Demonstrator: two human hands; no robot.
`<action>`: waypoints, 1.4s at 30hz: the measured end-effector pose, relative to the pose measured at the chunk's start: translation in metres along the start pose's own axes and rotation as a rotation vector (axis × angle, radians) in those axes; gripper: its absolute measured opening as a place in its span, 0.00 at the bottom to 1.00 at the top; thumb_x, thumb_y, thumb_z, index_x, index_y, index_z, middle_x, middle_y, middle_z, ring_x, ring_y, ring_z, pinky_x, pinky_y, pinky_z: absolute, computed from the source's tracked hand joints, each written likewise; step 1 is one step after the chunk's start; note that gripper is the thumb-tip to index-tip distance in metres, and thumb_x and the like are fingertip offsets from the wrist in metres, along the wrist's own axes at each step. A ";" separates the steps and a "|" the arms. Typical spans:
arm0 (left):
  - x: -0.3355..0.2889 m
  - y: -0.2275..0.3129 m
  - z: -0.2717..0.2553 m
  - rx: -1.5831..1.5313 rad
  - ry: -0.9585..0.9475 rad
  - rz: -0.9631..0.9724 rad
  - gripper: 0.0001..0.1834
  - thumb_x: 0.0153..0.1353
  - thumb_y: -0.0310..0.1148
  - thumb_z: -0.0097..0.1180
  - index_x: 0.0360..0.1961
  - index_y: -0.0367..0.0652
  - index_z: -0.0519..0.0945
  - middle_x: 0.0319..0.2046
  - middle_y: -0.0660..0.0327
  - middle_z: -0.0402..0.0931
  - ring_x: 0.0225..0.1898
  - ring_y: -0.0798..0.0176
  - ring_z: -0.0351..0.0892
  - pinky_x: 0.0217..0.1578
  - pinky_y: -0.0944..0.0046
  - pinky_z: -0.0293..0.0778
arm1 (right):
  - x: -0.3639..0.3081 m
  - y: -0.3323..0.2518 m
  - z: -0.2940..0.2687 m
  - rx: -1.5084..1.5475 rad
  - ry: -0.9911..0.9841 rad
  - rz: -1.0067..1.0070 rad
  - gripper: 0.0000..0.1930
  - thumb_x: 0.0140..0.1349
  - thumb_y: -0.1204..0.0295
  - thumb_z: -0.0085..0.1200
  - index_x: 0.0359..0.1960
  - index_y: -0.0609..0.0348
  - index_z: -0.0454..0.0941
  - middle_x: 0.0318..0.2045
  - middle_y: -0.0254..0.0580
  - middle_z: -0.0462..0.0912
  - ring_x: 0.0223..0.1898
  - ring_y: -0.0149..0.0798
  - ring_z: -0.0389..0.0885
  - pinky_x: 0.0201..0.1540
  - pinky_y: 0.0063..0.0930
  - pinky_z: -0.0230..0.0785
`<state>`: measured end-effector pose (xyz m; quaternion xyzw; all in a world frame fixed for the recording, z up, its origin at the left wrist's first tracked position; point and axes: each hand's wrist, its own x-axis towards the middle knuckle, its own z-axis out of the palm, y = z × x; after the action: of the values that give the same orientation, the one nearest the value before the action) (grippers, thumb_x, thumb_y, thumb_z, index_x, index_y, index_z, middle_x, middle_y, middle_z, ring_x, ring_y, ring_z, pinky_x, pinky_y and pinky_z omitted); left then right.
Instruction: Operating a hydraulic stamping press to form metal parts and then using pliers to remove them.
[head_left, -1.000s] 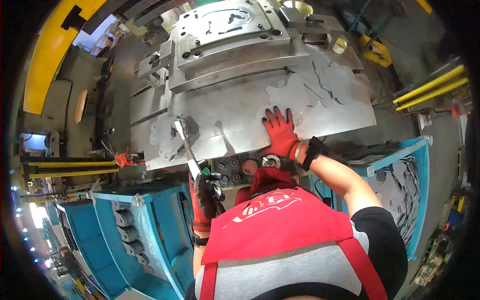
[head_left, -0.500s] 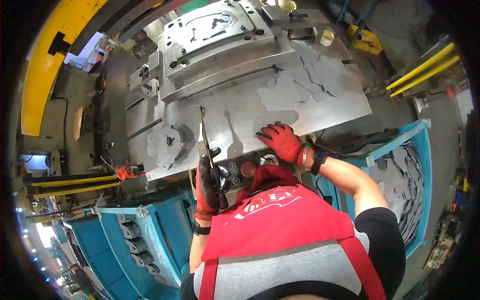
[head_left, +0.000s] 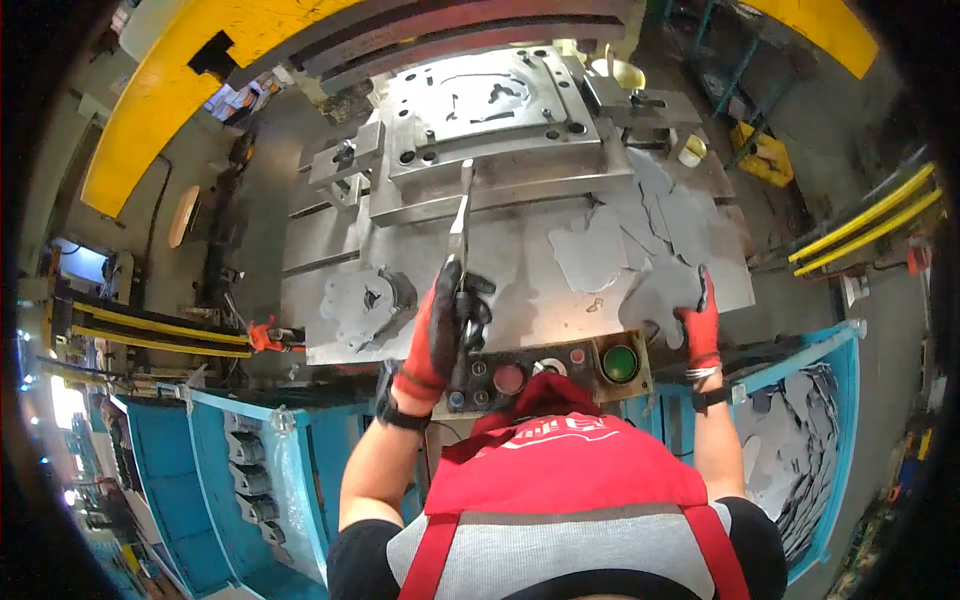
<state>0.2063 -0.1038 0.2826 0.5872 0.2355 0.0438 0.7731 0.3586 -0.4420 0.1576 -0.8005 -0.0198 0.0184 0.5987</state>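
Note:
My left hand (head_left: 447, 335), in a red and black glove, grips a long thin tool (head_left: 460, 220) with a flat metal tip and dark handle. The tip points away from me, overlapping the front of a metal die block (head_left: 480, 180). At the table's right front edge, my right hand (head_left: 702, 328), gloved too, has one finger stretched forward, apart from a shorter digit; its other fingers are hidden. Beside it lies a darker grey flat shape (head_left: 652, 302); I cannot tell whether the hand touches it. A flat metal piece (head_left: 585, 250) lies left of that.
Stacked cut metal parts (head_left: 362, 308) sit on the table's left. A control box with a red button (head_left: 509, 378) and green button (head_left: 620, 364) is in front of me. Blue bins (head_left: 790, 372) with metal pieces flank me. A yellow frame (head_left: 140, 130) arches at upper left.
My left hand has raised the tool forward to the die block. My right hand has moved right from beside the control box to the table's right front edge. The view has shifted.

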 end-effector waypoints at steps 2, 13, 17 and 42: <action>0.027 0.025 0.012 0.046 -0.026 0.056 0.29 0.62 0.59 0.35 0.33 0.42 0.75 0.15 0.67 0.67 0.12 0.74 0.62 0.14 0.75 0.59 | 0.000 0.021 -0.012 0.121 0.000 0.034 0.33 0.42 0.85 0.50 0.57 0.59 0.63 0.51 0.44 0.71 0.49 0.36 0.70 0.46 0.24 0.67; 0.173 0.040 0.008 -0.054 -0.017 0.095 0.27 0.59 0.60 0.41 0.25 0.45 0.73 0.15 0.67 0.69 0.12 0.73 0.65 0.11 0.71 0.61 | -0.023 0.070 -0.032 -0.218 -0.176 -0.297 0.15 0.56 0.76 0.48 0.46 0.62 0.73 0.35 0.37 0.78 0.28 0.29 0.74 0.34 0.22 0.69; 0.147 0.047 0.014 0.046 0.086 0.217 0.29 0.58 0.62 0.41 0.23 0.44 0.72 0.13 0.68 0.65 0.11 0.72 0.63 0.09 0.73 0.60 | -0.040 0.021 -0.047 0.324 -0.502 -0.045 0.15 0.61 0.73 0.43 0.47 0.63 0.72 0.40 0.42 0.77 0.32 0.34 0.79 0.33 0.22 0.72; -0.095 -0.099 -0.121 -0.289 0.607 0.161 0.11 0.62 0.35 0.42 0.26 0.43 0.73 0.14 0.70 0.66 0.11 0.77 0.62 0.10 0.75 0.59 | 0.092 -0.173 0.093 0.772 -0.604 -0.073 0.17 0.61 0.71 0.45 0.52 0.60 0.66 0.44 0.41 0.76 0.41 0.35 0.78 0.41 0.31 0.73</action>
<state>0.0509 -0.0592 0.1962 0.4488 0.3988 0.3103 0.7370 0.4441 -0.2990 0.2969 -0.4779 -0.2123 0.2345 0.8195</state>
